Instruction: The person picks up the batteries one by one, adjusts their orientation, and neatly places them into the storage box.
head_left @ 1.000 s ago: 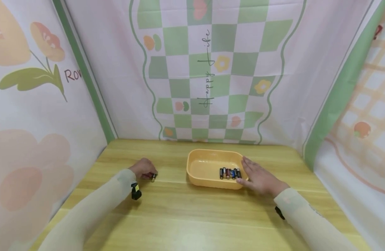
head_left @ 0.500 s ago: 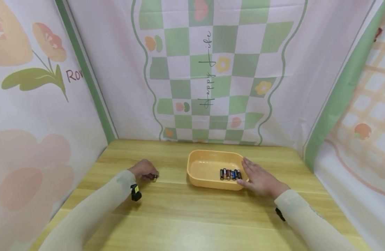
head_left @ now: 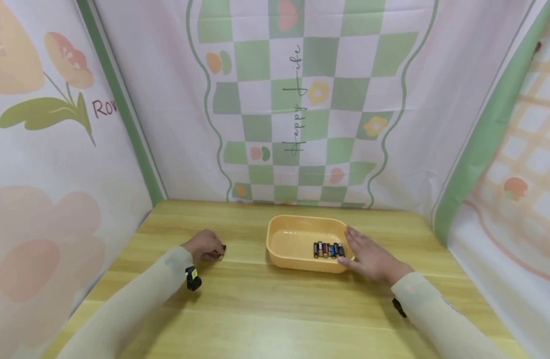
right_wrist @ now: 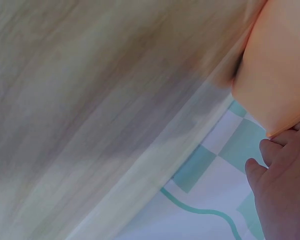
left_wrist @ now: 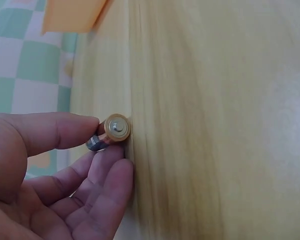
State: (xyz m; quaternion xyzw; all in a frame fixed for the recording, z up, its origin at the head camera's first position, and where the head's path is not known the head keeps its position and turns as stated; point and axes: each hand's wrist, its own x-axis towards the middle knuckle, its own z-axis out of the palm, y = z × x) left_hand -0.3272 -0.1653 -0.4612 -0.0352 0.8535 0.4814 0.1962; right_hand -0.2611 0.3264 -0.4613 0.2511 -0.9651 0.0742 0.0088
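Note:
Between thumb and fingers, my left hand pinches a battery at the left part of the table. Its copper-coloured end with a metal nub faces the camera in the left wrist view, and part of its dark body shows behind. The battery is close against the wooden surface. My right hand rests with straight fingers at the right end of a yellow plastic basin. Several batteries lie side by side in a row inside the basin, towards its right end. Right wrist view: fingertips touch the basin's rim.
The wooden table ends at a fabric backdrop with a green check pattern. Printed cloth walls stand on the left and right sides. A black wrist camera sits on the left sleeve.
My left hand has shifted slightly and turned the battery, so less of it shows in the head view. The right hand and the basin have stayed put.

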